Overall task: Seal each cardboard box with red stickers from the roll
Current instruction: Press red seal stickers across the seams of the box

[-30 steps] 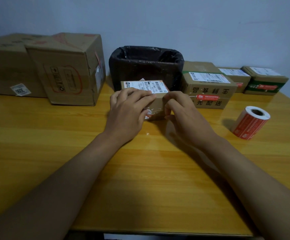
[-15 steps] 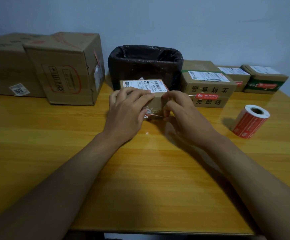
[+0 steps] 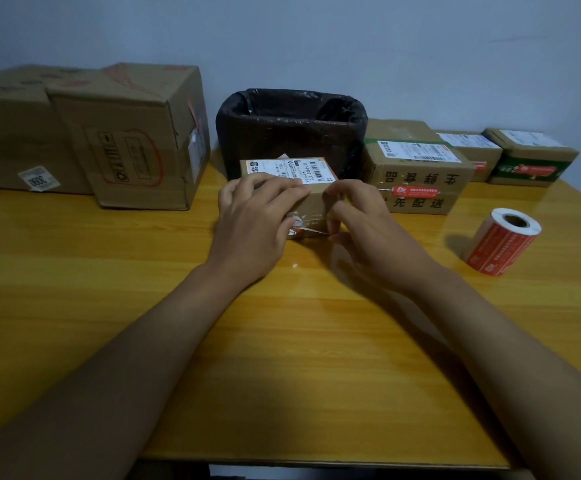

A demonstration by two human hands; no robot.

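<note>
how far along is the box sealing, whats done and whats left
Done: the printed box on the right shows a red sticker across its front, and so do the two small boxes behind it. In hand: the left hand steadies the small labelled box while the right hand pinches a sticker at its front. Left: seemingly the two big boxes on the left. The sticker roll lies nearby.

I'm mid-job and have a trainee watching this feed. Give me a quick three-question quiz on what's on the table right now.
1. True or false: the sticker roll touches the small box being sealed.
2. Which hand rests on top of that box: A left hand, B right hand?
3. Fill in: the bin behind the box is lined with a ____ bag.

Key: 1 false, the roll stands apart to the right; 2 A; 3 black.
</note>
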